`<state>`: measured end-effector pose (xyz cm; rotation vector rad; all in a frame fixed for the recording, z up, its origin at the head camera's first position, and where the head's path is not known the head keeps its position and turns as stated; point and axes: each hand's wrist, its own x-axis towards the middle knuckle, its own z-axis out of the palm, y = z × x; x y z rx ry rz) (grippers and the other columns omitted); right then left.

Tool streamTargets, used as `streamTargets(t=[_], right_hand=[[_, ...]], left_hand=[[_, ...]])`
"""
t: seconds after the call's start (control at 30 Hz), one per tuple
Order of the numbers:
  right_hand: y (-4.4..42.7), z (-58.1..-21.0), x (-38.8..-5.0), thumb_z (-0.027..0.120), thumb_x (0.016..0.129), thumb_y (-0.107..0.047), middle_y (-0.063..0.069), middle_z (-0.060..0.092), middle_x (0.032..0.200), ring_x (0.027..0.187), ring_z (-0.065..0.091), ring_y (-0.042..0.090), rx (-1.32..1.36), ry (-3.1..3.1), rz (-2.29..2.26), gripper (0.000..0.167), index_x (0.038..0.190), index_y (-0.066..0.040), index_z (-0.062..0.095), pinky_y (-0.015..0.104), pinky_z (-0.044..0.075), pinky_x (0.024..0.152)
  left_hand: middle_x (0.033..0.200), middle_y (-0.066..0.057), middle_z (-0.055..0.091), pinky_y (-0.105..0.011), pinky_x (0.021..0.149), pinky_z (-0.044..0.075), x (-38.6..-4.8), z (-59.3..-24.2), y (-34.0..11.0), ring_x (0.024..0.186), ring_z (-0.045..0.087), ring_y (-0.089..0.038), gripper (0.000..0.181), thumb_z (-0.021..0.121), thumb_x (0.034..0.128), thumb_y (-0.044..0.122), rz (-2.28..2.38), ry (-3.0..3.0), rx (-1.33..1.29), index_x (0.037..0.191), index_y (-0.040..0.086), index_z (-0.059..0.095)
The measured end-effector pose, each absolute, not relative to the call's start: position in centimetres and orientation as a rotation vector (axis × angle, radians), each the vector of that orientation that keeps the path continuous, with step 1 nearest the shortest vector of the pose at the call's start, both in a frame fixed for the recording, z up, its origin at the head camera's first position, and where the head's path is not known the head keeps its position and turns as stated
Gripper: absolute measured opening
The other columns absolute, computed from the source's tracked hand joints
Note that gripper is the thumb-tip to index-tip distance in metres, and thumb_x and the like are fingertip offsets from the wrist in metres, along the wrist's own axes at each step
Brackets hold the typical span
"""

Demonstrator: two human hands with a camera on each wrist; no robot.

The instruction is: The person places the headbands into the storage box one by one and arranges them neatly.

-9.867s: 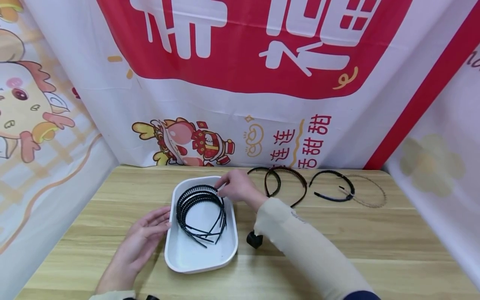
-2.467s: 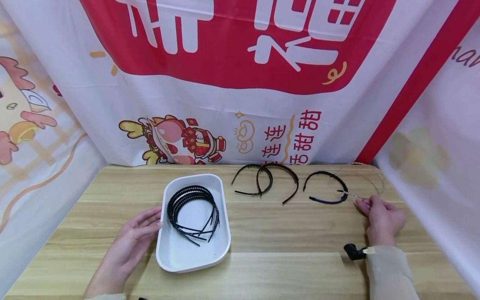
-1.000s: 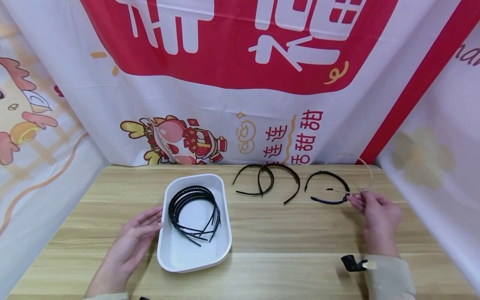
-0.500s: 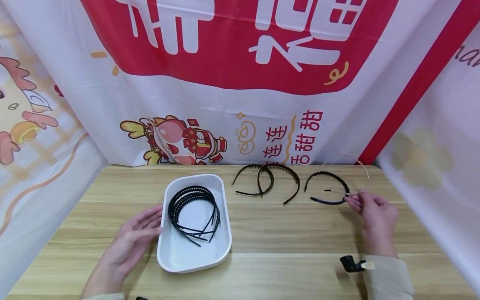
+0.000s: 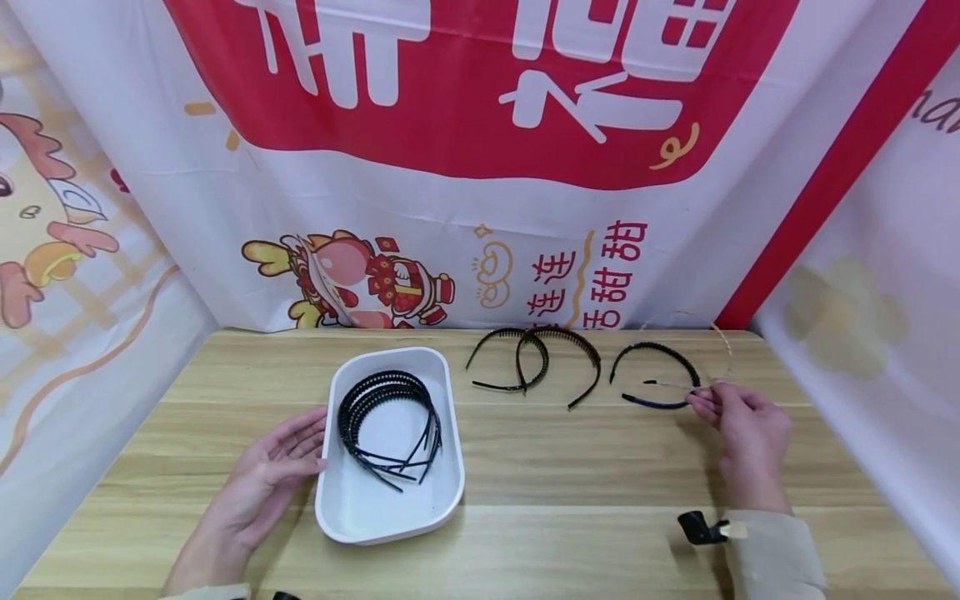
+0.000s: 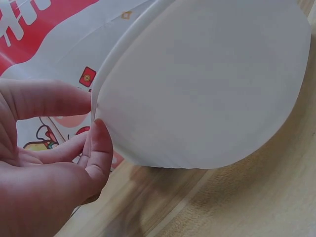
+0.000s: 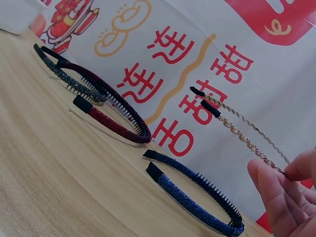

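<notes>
My right hand (image 5: 746, 425) pinches a thin gold beaded headband (image 7: 247, 143) between thumb and fingers. The headband is lifted off the table, with its black tips pointing left. Below it lies a dark blue glittery headband (image 7: 190, 200) with inner teeth. My left hand (image 5: 258, 492) touches the left wall of a white tray (image 5: 367, 517). In the left wrist view, the fingertips (image 6: 101, 143) press against the tray's outside near the rim. Several black toothed headbands (image 5: 348, 425) lie stacked inside the tray.
A dark red headband (image 7: 118, 133) and a dark greenish glittery one (image 7: 74, 84) overlap on the wooden table (image 5: 540, 542), between tray and blue headband. A printed cloth (image 5: 420, 200) hangs along the table's back edge.
My right hand has left the tray, gone right, and picked up the gold headband, which has risen and shifted slightly left. My left hand stays at the tray.
</notes>
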<state>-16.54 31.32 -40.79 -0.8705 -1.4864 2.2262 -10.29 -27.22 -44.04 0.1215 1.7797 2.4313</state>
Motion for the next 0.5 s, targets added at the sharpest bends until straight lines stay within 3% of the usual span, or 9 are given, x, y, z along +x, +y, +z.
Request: streamTargets(t=[0.5], right_hand=[[28.1, -40.1, -18.1, 0.064, 0.104, -0.004, 0.001, 0.077, 0.074, 0.068, 0.08, 0.012, -0.688, -1.744, 2.21, 0.012, 0.095, -0.008, 0.072, 0.025, 0.067, 0.072]], left_hand=[[0.136, 0.007, 0.07, -0.021, 0.104, 0.058, -10.3, -44.0, -27.1, 0.122, 0.066, -0.01, 0.065, 0.057, 0.0888, -0.022, 2.411, 1.822, 0.079, 0.137, 0.021, 0.063]])
